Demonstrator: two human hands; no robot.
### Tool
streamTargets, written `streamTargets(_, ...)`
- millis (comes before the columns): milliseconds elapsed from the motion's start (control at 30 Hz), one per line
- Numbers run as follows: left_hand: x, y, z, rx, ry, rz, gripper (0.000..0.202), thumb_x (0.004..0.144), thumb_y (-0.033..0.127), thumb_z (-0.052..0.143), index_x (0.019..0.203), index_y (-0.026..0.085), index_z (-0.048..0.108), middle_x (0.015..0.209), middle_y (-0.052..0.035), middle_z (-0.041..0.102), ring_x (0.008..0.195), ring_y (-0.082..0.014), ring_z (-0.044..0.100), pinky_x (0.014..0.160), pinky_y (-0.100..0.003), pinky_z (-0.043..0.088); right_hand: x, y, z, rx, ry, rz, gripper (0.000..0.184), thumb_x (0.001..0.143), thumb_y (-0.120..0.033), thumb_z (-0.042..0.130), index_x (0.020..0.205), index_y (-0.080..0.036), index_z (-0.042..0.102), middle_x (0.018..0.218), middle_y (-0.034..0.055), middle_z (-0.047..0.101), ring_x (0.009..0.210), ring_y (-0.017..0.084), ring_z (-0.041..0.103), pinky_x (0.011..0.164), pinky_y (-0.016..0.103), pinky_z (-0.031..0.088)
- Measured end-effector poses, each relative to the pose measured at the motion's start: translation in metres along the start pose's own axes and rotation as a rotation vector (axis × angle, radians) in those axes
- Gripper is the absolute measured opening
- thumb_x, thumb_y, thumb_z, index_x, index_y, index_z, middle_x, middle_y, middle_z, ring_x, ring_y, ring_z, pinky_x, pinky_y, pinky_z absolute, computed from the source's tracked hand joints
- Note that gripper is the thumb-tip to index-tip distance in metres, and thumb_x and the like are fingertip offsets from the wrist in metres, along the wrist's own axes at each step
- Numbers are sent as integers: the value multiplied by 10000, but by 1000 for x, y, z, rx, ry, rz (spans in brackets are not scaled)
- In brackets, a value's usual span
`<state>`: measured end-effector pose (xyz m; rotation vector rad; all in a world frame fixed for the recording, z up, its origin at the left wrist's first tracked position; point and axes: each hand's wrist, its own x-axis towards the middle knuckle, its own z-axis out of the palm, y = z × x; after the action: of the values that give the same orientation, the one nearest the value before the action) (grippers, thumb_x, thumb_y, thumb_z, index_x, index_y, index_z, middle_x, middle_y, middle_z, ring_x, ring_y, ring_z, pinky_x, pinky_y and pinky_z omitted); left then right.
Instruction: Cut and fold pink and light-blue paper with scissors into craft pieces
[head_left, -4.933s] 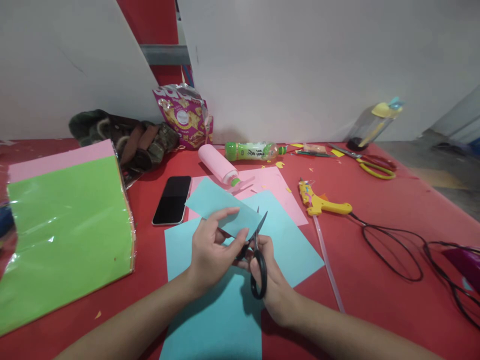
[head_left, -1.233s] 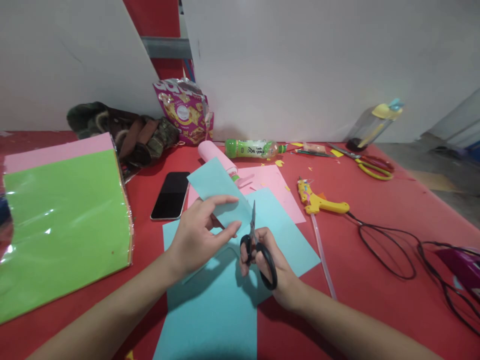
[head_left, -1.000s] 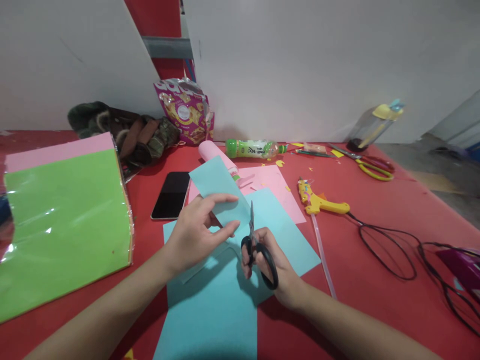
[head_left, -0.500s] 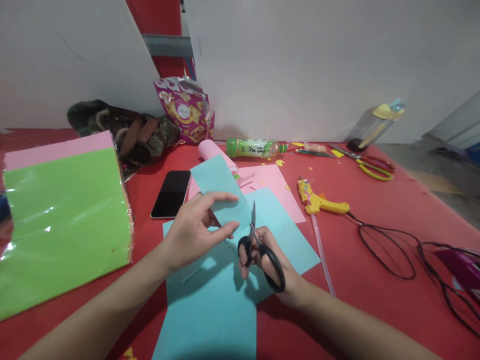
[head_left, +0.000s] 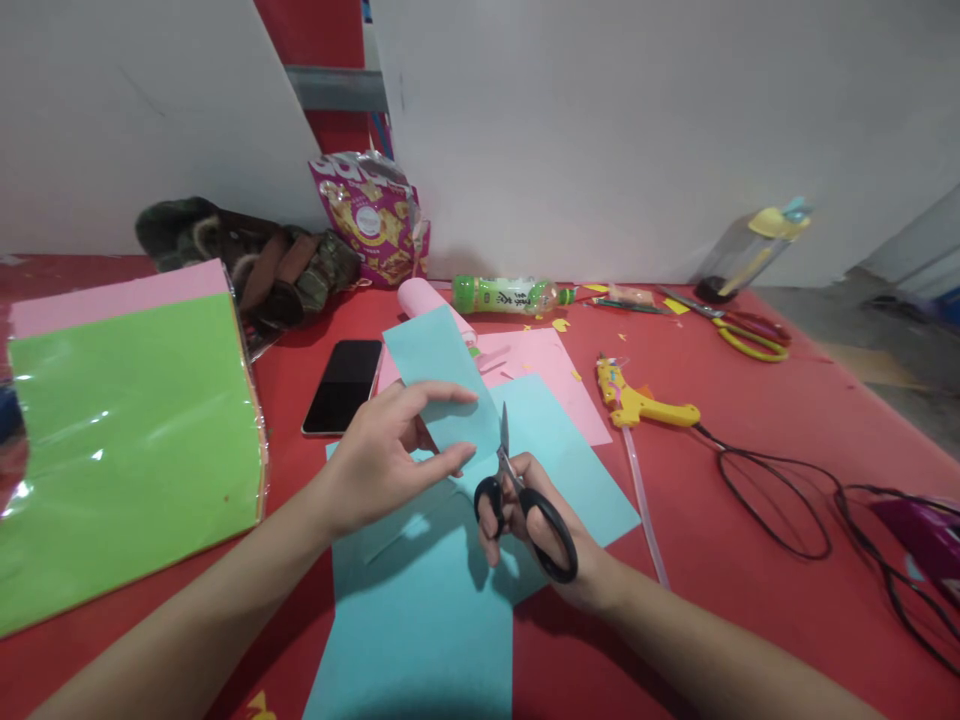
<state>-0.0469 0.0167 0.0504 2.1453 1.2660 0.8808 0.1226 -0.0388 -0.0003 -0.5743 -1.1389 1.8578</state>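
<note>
My left hand [head_left: 401,450] grips a light-blue strip of paper [head_left: 442,360], its thumb and index finger on the near side and the other fingers behind. In my right hand [head_left: 540,530] is a pair of black-handled scissors [head_left: 507,460], thumb and fingers through the loops. The blades point away from me and meet the right edge of the strip; whether they are cutting it I cannot tell. Larger light-blue sheets [head_left: 427,630] lie on the red table below both hands. A pink sheet [head_left: 577,390] lies partly under them.
A black phone [head_left: 343,388] and a plastic-wrapped stack of green paper [head_left: 135,450] lie left. Behind are a pink roll [head_left: 424,300], green bottle [head_left: 510,295] and snack bag [head_left: 371,220]. Rightward are a yellow glue gun [head_left: 637,405] with a cord, and yellow-and-red-handled scissors [head_left: 750,335].
The scissors' loops have spread slightly, the right-hand loop shifting right and the left-hand one a little left. The left hand and strip stay almost in place.
</note>
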Motion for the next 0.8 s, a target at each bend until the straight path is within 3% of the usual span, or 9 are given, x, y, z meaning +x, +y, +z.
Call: streamTargets(800, 4, -2, -9, 25, -83, 14, 287, 688, 260, 614, 959, 196, 544, 880, -2, 627, 501, -63, 515, 532, -183, 461, 0, 0, 1, 48, 10, 27, 366, 750, -491, 538, 790, -213, 302, 664, -58, 440, 482, 50, 435, 484, 202, 320)
